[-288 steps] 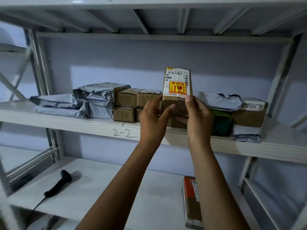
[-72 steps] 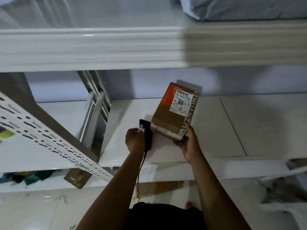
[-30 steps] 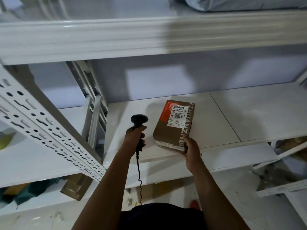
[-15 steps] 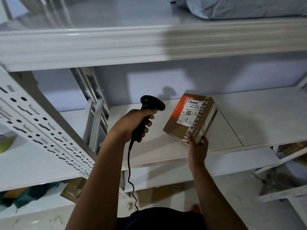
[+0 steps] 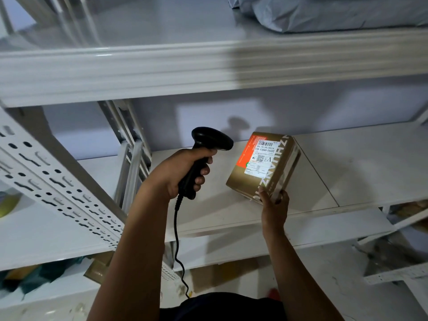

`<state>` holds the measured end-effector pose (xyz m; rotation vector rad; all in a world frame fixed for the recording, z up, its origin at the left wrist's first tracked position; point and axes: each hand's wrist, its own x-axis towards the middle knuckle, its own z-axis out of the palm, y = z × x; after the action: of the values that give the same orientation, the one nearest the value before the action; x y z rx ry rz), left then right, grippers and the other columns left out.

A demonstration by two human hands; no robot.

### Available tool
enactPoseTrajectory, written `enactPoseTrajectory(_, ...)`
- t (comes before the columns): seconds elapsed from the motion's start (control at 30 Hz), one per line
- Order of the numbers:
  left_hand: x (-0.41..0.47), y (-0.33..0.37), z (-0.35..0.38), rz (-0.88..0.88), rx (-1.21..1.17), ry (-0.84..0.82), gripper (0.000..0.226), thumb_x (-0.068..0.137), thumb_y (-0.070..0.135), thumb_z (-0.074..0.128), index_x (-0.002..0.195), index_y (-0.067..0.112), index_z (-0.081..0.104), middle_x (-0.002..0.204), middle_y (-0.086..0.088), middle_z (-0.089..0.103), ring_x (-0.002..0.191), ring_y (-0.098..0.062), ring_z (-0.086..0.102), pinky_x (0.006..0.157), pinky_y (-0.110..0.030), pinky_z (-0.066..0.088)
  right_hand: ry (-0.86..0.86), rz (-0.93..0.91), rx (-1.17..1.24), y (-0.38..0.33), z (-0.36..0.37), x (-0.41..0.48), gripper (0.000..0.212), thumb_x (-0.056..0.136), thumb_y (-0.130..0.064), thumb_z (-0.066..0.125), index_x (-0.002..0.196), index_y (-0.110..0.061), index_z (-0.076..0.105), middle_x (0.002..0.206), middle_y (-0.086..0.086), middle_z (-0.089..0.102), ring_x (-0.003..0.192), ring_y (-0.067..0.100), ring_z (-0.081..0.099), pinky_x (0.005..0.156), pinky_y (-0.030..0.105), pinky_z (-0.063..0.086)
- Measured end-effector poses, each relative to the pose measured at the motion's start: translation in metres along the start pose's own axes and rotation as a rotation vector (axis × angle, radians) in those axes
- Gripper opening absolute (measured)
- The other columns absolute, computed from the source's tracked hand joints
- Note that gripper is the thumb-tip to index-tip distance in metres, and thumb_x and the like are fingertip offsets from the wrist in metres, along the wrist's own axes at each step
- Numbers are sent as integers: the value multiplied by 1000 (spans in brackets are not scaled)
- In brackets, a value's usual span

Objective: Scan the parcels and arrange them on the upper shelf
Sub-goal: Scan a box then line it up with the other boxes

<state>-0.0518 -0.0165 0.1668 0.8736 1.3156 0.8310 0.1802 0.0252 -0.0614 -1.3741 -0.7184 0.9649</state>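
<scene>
Scanner [image 5: 212, 144] rises; left hand [image 5: 183, 172] grips it, right hand [image 5: 274, 205] pinches box [image 5: 261, 165]; aim at barcode [image 5: 266, 144] above fingers [image 5: 264, 193]

Left hand: the left hand [image 5: 179, 171] grips the handle of a black handheld barcode scanner [image 5: 203, 156], fingers curled round it, head aimed right toward the box.
Scanner cable: a black cord [image 5: 177, 237] hangs from the handle's base down past the forearm.
Right hand: the right hand [image 5: 274, 203] holds the near lower corner of a brown cardboard parcel box [image 5: 264, 166], which is tilted with its far end raised.
Label: a white shipping label [image 5: 261, 157] with barcode, beside an orange patch, faces up, lit brightly.
Lower shelf: white metal shelf board [image 5: 347, 163] beneath the box.
Upper shelf: white metal upper shelf [image 5: 208, 63] carries a grey plastic mailer bag [image 5: 335, 12] at right.
</scene>
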Motion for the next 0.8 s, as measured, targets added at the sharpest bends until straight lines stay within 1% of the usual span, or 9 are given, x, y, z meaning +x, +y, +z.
enactPoseTrajectory(0.13,1,1,0,8,16,-1,24,99,35,61,90,15,52,62,-1,44,45,-15,37,46,-24,32,-8,-2,-5,1,0,0,56,82,-27,87,129,-23,55,119,-1,70,106,13,70,87,30,58)
enactPoseTrajectory(0.2,1,1,1,10,21,5,24,99,35,61,90,15,52,62,-1,44,45,-15,37,46,-24,32,-3,-11,-18,1,-1,0,59,82,-28,87,131,-23,55,122,0,69,108,15,70,88,30,58)
enactPoseTrajectory(0.3,0,1,0,13,0,7,24,99,35,61,89,15,52,63,-1,44,46,-15,37,46,-24,32,-5,1,-34,4,-1,2,68,80,-34,87,137,-22,53,128,3,67,112,18,68,89,31,57)
enactPoseTrajectory(0.4,-1,2,-1,32,-3,4,23,99,34,61,90,14,53,63,-2,45,47,-15,38,46,-24,34,12,11,-39,6,0,3,75,74,-46,87,137,-25,53,129,2,67,114,19,67,93,35,57)
enactPoseTrajectory(0.43,-2,2,-1,37,-4,2,23,99,34,61,91,14,53,63,-2,45,47,-15,38,46,-24,34,21,9,-42,6,1,2,75,73,-47,87,137,-25,54,128,2,67,114,19,67,95,36,57)
enactPoseTrajectory(0.6,-3,1,1,40,-8,-19,24,99,34,61,88,15,53,63,-2,44,46,-15,37,46,-25,33,30,3,-32,6,2,2,69,80,-34,87,140,-20,54,130,3,66,115,20,66,97,39,57)
enactPoseTrajectory(0.73,-2,0,3,37,-9,-40,23,99,34,61,87,15,53,62,-2,44,46,-15,38,45,-24,34,21,-10,-12,9,2,1,68,78,-37,88,135,-25,55,127,1,68,112,16,69,93,38,58)
enactPoseTrajectory(0.8,-2,-1,3,34,-12,-42,23,99,33,60,87,15,53,62,-2,44,45,-16,37,45,-24,34,23,-6,-6,10,2,0,68,79,-35,88,136,-24,54,126,1,69,110,14,69,93,39,59)
